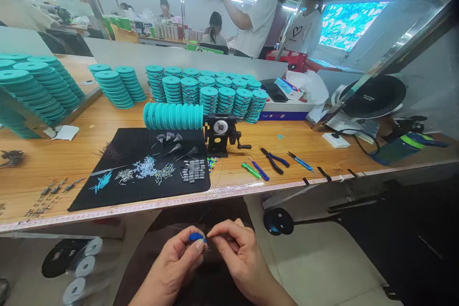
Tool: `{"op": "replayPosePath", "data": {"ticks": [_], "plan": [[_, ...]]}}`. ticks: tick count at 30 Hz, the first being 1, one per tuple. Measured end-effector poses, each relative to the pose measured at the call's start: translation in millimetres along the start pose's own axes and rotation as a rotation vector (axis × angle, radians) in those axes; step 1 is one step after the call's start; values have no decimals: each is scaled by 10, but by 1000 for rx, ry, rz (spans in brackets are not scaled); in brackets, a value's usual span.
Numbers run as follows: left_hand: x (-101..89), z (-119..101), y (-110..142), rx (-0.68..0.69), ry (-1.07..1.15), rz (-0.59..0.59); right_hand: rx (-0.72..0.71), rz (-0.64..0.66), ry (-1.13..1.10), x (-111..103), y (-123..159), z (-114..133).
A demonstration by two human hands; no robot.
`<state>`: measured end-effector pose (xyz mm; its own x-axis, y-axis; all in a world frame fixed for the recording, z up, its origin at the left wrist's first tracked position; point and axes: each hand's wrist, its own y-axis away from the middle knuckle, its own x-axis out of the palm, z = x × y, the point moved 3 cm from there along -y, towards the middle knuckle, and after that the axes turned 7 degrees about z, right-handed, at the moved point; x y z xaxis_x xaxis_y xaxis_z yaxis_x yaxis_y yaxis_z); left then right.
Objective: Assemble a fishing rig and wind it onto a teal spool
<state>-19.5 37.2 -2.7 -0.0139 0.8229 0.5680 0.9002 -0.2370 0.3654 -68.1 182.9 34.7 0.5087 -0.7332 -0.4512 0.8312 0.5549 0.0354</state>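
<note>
Blue piece [195, 236] is pinched in the left hand [177, 259]. The right hand [237, 247] pinches beside it, content unclear; work seems unfinished.

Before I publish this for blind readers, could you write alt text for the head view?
A person's left hand holds a small blue object in front of a brown wooden workbench, the right hand pinched close beside it. On the bench, a black hand-cranked device and a black mat of small parts sit before stacked turquoise discs.
</note>
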Motion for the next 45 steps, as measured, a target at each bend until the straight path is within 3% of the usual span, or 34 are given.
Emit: {"op": "replayPosePath", "data": {"ticks": [23, 29, 33, 40, 45], "plan": [[9, -25, -12, -4, -101, 29, -67, -40, 33, 26, 10, 1], [21, -131, 2, 105, -364, -23, -153, -82, 168, 17, 2, 70], [16, -126, 18, 139, -513, -64, -132, -114, 228, 54, -3, 58], [66, -3, -15, 195, -149, 38, 85, -155, -142, 213, 30, -154], [90, -50, -38, 144, -307, -46, 108, -185, -309, 319, 55, -235]]}}
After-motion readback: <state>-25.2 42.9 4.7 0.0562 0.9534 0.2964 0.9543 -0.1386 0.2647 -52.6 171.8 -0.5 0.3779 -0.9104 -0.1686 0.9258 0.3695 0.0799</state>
